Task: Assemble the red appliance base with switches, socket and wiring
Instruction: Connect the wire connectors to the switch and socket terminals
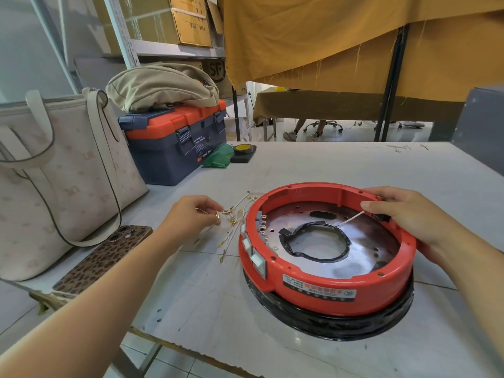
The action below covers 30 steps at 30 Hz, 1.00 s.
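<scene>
The red appliance base [321, 287] sits on a black ring on the table, right of centre. Two white switches [255, 255] are set in its left wall, with metal terminals [262, 223] behind them inside. A steel plate with a black-taped centre hole [317, 242] fills its floor. My right hand [406, 216] grips the far right rim over a black socket part [381, 217], from which a white wire [350, 219] runs inward. My left hand [195, 212] pinches one wire from a loose bunch of white wires with brass terminals [234, 219] lying left of the base.
A leopard-pattern phone [109, 257] and a cream tote bag [54, 181] lie at the left. A blue and orange toolbox [174, 143] with a beige bag on it stands at the back left, beside green plastic and a tape roll [242, 150]. The table edge [191, 347] runs near me.
</scene>
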Motion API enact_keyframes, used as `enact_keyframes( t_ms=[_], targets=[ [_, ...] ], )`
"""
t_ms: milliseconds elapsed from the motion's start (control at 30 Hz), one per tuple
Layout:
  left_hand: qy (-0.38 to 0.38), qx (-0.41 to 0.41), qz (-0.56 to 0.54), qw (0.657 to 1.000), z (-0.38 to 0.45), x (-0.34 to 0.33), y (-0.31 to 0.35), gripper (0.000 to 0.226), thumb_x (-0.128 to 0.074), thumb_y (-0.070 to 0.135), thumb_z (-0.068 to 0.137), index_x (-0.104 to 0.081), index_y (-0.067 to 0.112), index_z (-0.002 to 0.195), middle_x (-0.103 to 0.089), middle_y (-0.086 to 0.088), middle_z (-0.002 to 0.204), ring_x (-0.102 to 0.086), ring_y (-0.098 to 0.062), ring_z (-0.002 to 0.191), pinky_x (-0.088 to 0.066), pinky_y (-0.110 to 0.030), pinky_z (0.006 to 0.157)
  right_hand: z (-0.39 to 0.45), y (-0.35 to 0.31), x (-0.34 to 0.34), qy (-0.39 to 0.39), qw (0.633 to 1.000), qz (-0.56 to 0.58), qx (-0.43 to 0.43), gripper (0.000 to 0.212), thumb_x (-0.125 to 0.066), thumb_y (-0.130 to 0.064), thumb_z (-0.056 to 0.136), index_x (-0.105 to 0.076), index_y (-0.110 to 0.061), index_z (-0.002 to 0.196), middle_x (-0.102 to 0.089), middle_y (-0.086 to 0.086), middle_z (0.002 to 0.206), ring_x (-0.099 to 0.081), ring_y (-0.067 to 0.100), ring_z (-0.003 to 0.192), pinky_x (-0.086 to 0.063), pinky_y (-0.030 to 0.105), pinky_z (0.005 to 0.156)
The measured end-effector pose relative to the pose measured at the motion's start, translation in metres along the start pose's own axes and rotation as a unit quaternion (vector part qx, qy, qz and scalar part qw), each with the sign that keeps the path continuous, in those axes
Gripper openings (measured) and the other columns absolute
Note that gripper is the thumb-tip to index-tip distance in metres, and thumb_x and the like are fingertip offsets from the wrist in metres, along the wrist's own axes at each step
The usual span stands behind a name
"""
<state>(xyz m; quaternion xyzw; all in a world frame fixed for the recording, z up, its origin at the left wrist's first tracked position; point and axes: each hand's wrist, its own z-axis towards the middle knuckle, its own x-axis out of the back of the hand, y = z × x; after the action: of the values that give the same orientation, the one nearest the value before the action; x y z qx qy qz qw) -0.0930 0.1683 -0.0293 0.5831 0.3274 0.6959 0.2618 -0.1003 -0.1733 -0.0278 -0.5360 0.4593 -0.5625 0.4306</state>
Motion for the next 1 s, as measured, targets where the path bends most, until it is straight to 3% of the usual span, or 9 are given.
enact_keyframes(
  t_ms=[267, 433, 600, 767, 900, 1000],
  targets=[
    [-0.004, 0.030, -0.087, 0.996, 0.000, 0.003, -0.002, 0.009, -0.068, 0.008, 0.083, -0.071, 0.016, 0.082, -0.073, 0.001, 0.081, -0.067, -0.008, 0.076, -0.046, -0.011, 0.060, 0.003, 0.003, 0.001, -0.002, 1.000, -0.004, 0.001, 0.021, -0.066, -0.008, 0.083, -0.072, -0.018, 0.100, -0.073, 0.009, 0.098, -0.067, 0.028, 0.095, -0.049, 0.045, 0.095],
    [-0.035, 0.003, -0.148, 0.988, -0.001, 0.002, -0.002, 0.008, -0.064, 0.003, 0.085, -0.069, 0.009, 0.084, -0.075, -0.004, 0.080, -0.072, -0.017, 0.078, -0.055, -0.019, 0.066, 0.003, 0.003, 0.001, -0.002, 1.000, -0.003, 0.001, 0.019, -0.066, -0.008, 0.083, -0.073, -0.018, 0.097, -0.073, 0.010, 0.098, -0.067, 0.028, 0.093, -0.051, 0.043, 0.092],
    [-0.019, -0.032, -0.093, 0.995, 0.000, 0.000, -0.005, 0.007, -0.068, 0.003, 0.082, -0.069, 0.011, 0.081, -0.075, 0.003, 0.077, -0.071, -0.008, 0.074, -0.053, -0.015, 0.067, 0.002, 0.002, 0.001, -0.003, 1.000, -0.003, 0.005, 0.018, -0.065, -0.007, 0.084, -0.073, -0.017, 0.096, -0.073, 0.012, 0.098, -0.067, 0.028, 0.090, -0.051, 0.042, 0.091],
    [-0.033, -0.062, -0.063, 0.995, 0.001, -0.001, -0.010, 0.017, -0.069, 0.000, 0.080, -0.070, 0.017, 0.076, -0.073, 0.003, 0.088, -0.070, -0.010, 0.083, -0.054, -0.019, 0.078, 0.002, 0.001, 0.001, -0.005, 1.000, -0.005, 0.004, 0.019, -0.065, -0.007, 0.084, -0.073, -0.018, 0.097, -0.073, 0.010, 0.096, -0.067, 0.027, 0.089, -0.052, 0.041, 0.089],
    [-0.031, -0.067, -0.041, 0.996, 0.004, 0.000, -0.016, 0.017, -0.070, -0.001, 0.079, -0.070, 0.015, 0.073, -0.072, 0.004, 0.090, -0.068, -0.004, 0.081, -0.053, -0.012, 0.074, 0.002, 0.001, 0.000, -0.005, 1.000, 0.002, 0.003, 0.019, -0.065, -0.006, 0.083, -0.073, -0.017, 0.097, -0.073, 0.012, 0.098, -0.067, 0.027, 0.089, -0.051, 0.042, 0.091],
    [-0.019, -0.068, 0.033, 0.997, 0.006, 0.000, -0.021, 0.018, -0.070, 0.004, 0.080, -0.069, 0.020, 0.072, -0.071, 0.007, 0.086, -0.066, -0.004, 0.079, -0.050, -0.012, 0.074, 0.002, 0.002, 0.001, -0.008, 1.000, 0.003, 0.002, 0.018, -0.066, -0.007, 0.083, -0.073, -0.017, 0.097, -0.073, 0.013, 0.099, -0.067, 0.030, 0.091, -0.051, 0.044, 0.092]
  ],
)
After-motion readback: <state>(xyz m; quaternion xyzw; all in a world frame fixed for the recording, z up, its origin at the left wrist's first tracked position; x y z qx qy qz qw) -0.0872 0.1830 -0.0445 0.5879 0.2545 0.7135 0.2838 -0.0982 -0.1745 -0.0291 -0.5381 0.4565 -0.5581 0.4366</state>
